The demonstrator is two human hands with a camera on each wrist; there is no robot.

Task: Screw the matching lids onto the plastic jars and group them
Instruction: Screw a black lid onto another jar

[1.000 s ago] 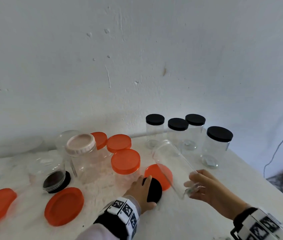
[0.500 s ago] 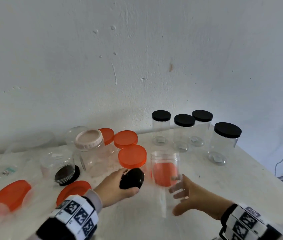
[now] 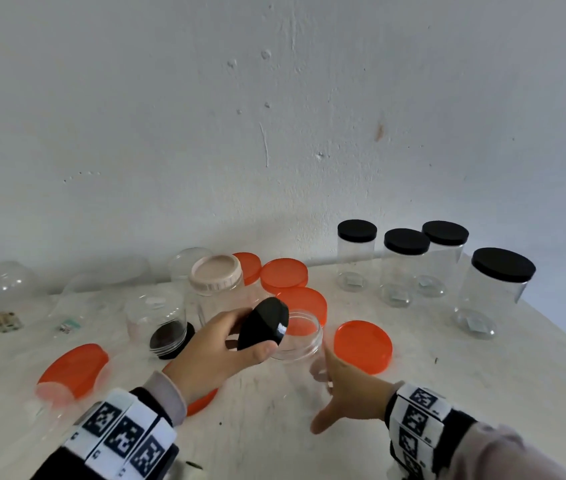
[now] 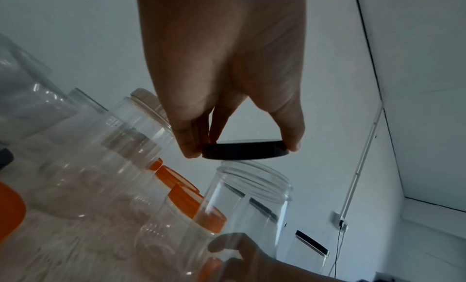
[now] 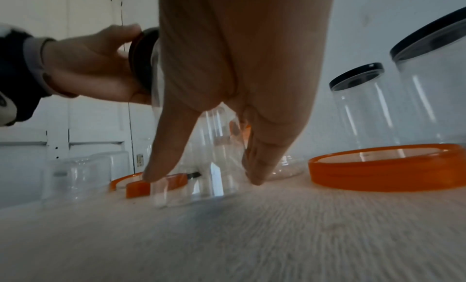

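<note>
Bare hands, banded wrists, long sleeves on both arms.
Left hand (image 3: 214, 355) and right hand (image 3: 350, 393) wear no gloves. Each wrist carries a wide white band (image 3: 120, 436) printed with black square fiducial markers, several side by side; the right wrist band (image 3: 416, 417) shows the same pattern. On each arm, black fabric borders the band. At the left hand, a pale grey ribbed cuff (image 3: 167, 393) sits between band and hand. Beyond the right band, a pale pinkish-grey sleeve (image 3: 503, 455) covers the forearm.
</note>
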